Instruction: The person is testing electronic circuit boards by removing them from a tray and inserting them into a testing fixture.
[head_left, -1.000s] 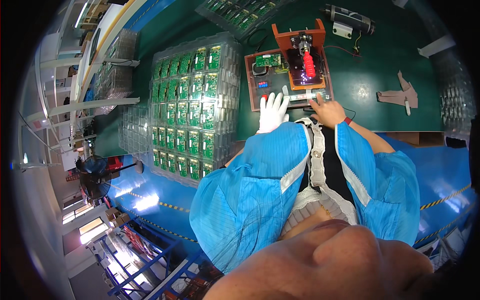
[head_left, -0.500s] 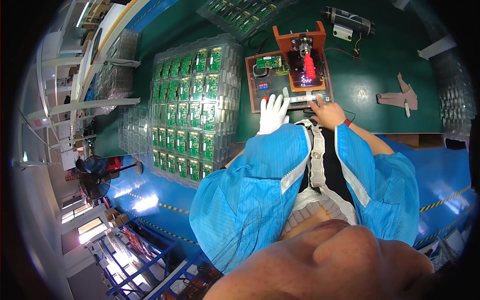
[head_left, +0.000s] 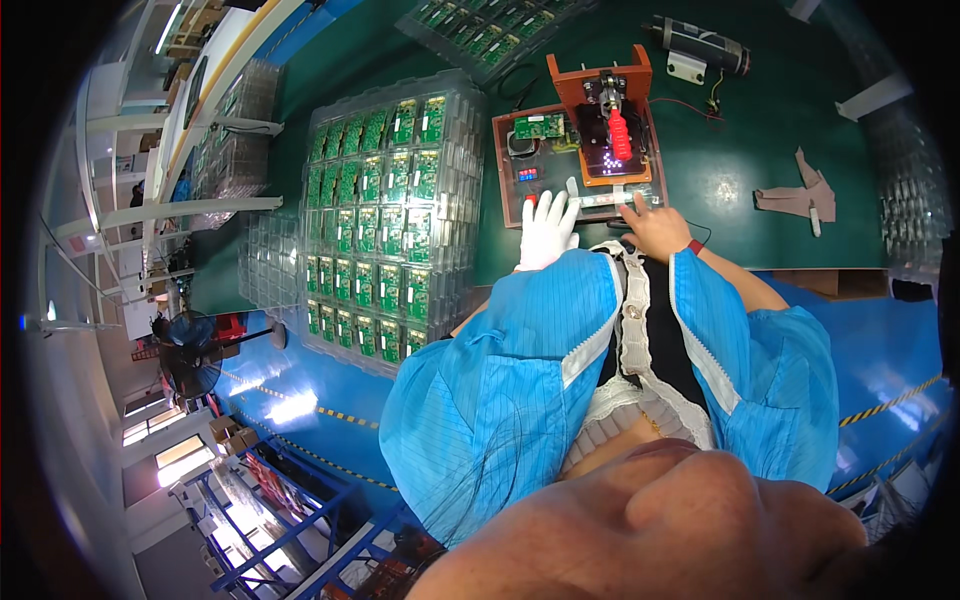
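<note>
My left hand (head_left: 548, 230), in a white glove, rests with fingers spread at the near edge of a brown test fixture (head_left: 575, 150), touching a long pale strip (head_left: 610, 201) that lies across its front. On the strip's right end sits my bare right hand (head_left: 655, 227), fingers curled over it. The fixture carries a small green circuit board (head_left: 540, 126), a red-handled clamp (head_left: 620, 135) and a lit dot display. Both blue sleeves reach in from below.
Stacked clear trays of green circuit boards (head_left: 375, 215) stand left of the fixture on the green table (head_left: 760, 140). Another tray (head_left: 480, 30) lies at the back. A black cylindrical tool (head_left: 700, 45) and a brown glove (head_left: 800, 195) lie to the right.
Both hands have stayed at the fixture's front edge; my left hand's fingers shifted slightly along the strip.
</note>
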